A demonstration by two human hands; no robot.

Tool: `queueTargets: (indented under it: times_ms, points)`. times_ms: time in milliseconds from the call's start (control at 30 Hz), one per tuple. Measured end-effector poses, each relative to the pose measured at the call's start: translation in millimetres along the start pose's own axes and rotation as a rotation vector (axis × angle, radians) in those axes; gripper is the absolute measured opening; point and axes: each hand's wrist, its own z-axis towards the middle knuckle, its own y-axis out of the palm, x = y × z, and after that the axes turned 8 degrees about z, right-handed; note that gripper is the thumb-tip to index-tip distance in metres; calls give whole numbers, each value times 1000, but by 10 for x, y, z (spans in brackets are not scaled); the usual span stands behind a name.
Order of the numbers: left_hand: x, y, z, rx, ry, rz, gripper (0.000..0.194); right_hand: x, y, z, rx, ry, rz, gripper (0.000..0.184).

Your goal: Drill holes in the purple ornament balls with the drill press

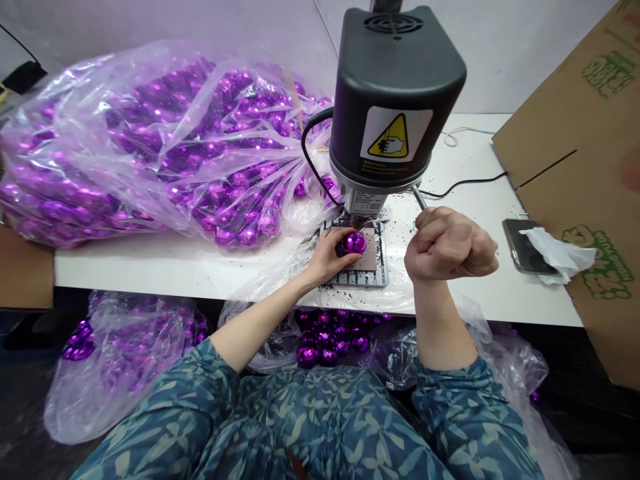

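Between the thumb and fingers of my left hand (331, 256) is a shiny purple faceted ball (355, 243). It rests on a flat brown board (369, 259) on the metal base (381, 277) of a drill press (400, 73). The chuck (358, 222) stands right above the ball; whether a bit touches the ball cannot be made out. My right hand (450, 245) is closed in a fist around the end of the press's metal lever (419, 197), to the right of the machine.
A large clear bag of purple balls (150, 147) fills the table's left side. More purple balls (333, 340) lie in plastic below the table edge. A phone (525, 247) with white tissue (557, 253) lies beside a cardboard box (575, 167). Dark shavings speckle the white tabletop.
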Motion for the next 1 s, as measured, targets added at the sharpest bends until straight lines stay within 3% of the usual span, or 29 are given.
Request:
queueTargets:
  times_ms: [100, 200, 267, 400, 467, 567, 633, 667, 733, 800, 833, 933, 1000]
  points:
    - [1, 10, 8, 17, 2, 15, 54, -58, 48, 60, -25, 39, -48, 63]
    - [23, 24, 26, 26, -26, 10, 54, -148, 224, 307, -10, 173, -77, 63]
    - [69, 17, 23, 41, -80, -13, 54, -165, 359, 524, -51, 335, -83, 58]
    - [263, -139, -146, 90, -217, -4, 54, -55, 499, 821, -116, 454, -45, 60]
    - [383, -312, -328, -12, -215, 46, 53, 8, 498, 858, -135, 481, -33, 62]
    - [487, -615, -577, -403, -65, 151, 55, 45, 475, 839, -126, 490, -18, 60]
    - [443, -769, -592, -525, 19, 224, 48, 39, 471, 823, -105, 478, 2, 58]
    - [379, -818, -528, -487, 26, 255, 38, 32, 473, 819, -97, 469, 12, 57]
    - [178, -852, -257, -278, -13, 309, 18, 16, 479, 817, -80, 459, 26, 56]
    - [-73, -808, 149, -52, -62, 378, 22, 1, 481, 820, -73, 472, 26, 54]
    - [-194, -763, 370, 7, -76, 393, 26, -6, 479, 821, -76, 480, 19, 52]
    - [-473, -573, 937, -2, -44, 366, 38, -27, 466, 819, -97, 494, -13, 47]
    - [-584, -445, 1165, -65, -10, 338, 46, -38, 463, 816, -99, 487, -21, 45]
